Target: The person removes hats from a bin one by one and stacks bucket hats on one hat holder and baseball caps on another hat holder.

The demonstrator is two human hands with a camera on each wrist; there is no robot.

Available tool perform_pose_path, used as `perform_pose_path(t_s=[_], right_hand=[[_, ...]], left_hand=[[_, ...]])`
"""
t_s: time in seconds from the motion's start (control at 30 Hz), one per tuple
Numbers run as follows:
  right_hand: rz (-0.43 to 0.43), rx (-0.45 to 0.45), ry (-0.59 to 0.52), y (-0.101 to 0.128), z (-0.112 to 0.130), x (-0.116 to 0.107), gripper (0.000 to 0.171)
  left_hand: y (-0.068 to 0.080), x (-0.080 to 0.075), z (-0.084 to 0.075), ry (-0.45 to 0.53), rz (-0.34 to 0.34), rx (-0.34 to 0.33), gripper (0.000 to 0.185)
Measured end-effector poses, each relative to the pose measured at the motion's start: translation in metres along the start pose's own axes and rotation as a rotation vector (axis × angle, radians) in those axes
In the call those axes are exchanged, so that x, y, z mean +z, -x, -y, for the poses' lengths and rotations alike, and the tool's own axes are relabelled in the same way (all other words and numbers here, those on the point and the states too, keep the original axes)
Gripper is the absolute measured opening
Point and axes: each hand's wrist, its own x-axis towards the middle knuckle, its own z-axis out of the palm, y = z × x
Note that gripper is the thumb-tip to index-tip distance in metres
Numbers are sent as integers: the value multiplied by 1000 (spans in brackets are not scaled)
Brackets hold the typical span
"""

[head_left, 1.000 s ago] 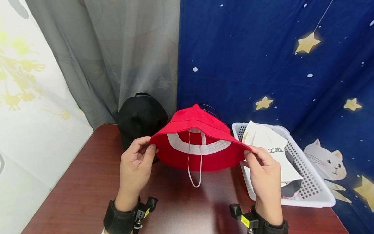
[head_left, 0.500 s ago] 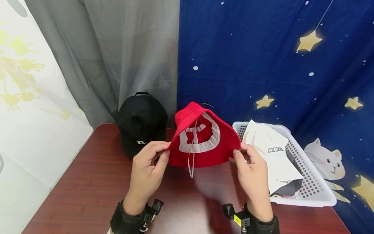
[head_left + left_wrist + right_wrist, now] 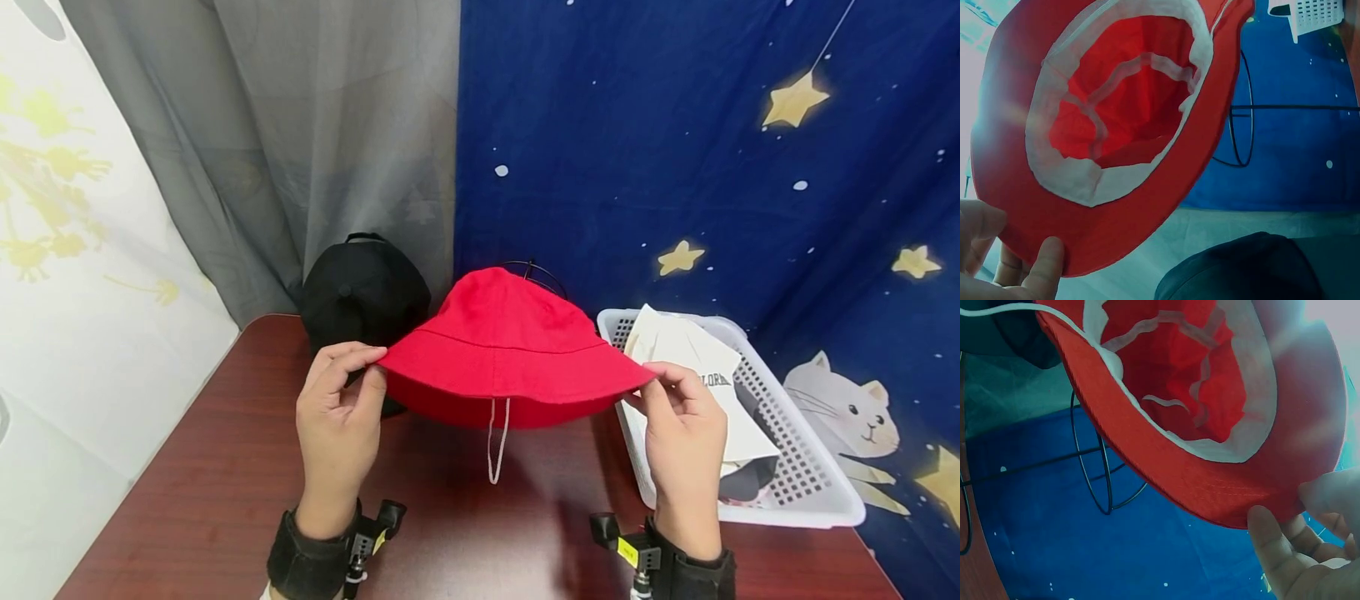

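Fingers [image 3: 371, 396] of the left hand [image 3: 339, 433] and right hand [image 3: 684, 446], nearly closed, pinch the red hat [image 3: 508, 337] by opposite brim edges [image 3: 634, 375].

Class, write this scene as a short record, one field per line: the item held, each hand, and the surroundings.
Held item: red bucket hat, crown up, white cord hanging below
Left hand: pinches the brim
Right hand: pinches the brim's opposite side
Inside hat: white band, seen in both wrist views
Left of hat: black cap
Right of hat: white basket holding white fabric, its lettering partly hidden
Behind hat: black wire frame, blue curtain
Surface: brown table
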Motion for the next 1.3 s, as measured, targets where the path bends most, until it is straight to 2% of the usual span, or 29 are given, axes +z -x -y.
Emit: perform_pose_path(t_s=[0.27, 0.33, 0.43, 0.53, 0.67, 0.87, 1.03, 1.17, 1.3], right_hand=[[5, -40, -78, 2, 3, 4, 20], [-8, -72, -95, 3, 4, 4, 20], [-30, -131, -133, 3, 6, 3, 19], [-36, -199, -196, 4, 5, 3, 18], [-26, -305, -292, 4, 3, 4, 17], [-49, -433, -431, 4, 5, 6, 16], [-27, -537, -573, 7, 16, 13, 16], [31, -587, -638, 7, 16, 15, 14], [51, -557, -579, 6, 12, 13, 6]], left_hand=[[-3, 2, 0, 52, 6, -28, 19], [-3, 2, 1, 15, -2, -44, 17], [-4, 2, 4, -106, -9, -85, 14], [-5, 0, 7, -156, 12, -164, 17], [-5, -1, 8, -62, 50, -265, 22], [-4, 3, 6, 86, 72, -313, 23], [-2, 9, 6, 235, 106, -424, 23], [0, 9, 4, 234, 129, -453, 19], [0, 7, 1, 210, 168, -450, 21]])
